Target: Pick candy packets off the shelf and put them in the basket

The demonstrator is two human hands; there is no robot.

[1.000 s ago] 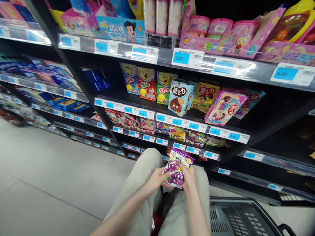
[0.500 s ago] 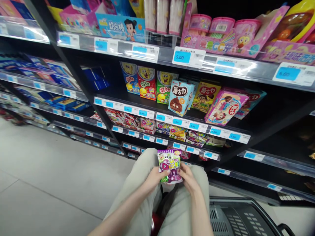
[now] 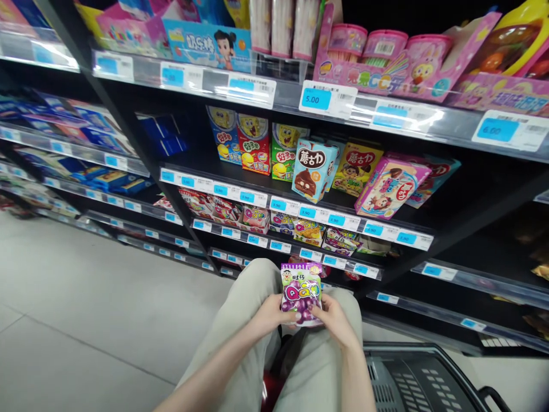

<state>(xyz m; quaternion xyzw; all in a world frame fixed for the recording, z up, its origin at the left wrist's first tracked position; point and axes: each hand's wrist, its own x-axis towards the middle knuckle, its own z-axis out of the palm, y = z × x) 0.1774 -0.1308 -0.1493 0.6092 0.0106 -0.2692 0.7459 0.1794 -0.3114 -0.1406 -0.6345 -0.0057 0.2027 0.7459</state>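
A purple, white and green bag of gummy candy (image 3: 301, 292) is held upright between my knees, its printed front facing me. My left hand (image 3: 272, 310) grips its lower left side, thumb across the front. On the lower right side my right hand (image 3: 332, 313) pinches it, with the thumb also on the front. The fingers behind the bag are hidden. Just beyond it, a low shelf carries similar candy bags (image 3: 309, 230) in display boxes.
Boxed snacks (image 3: 309, 170) stand on the shelf above, near its price-tag strip (image 3: 300, 212). Pink tubs (image 3: 386, 46) fill the top shelf. A dark grey shopping basket (image 3: 420, 372) sits on the floor at my right. Pale floor tiles (image 3: 94, 297) spread to the left.
The candy bag has shifted slightly right and turned more squarely toward me. My right thumb has come onto its front. Both hands still hold it.
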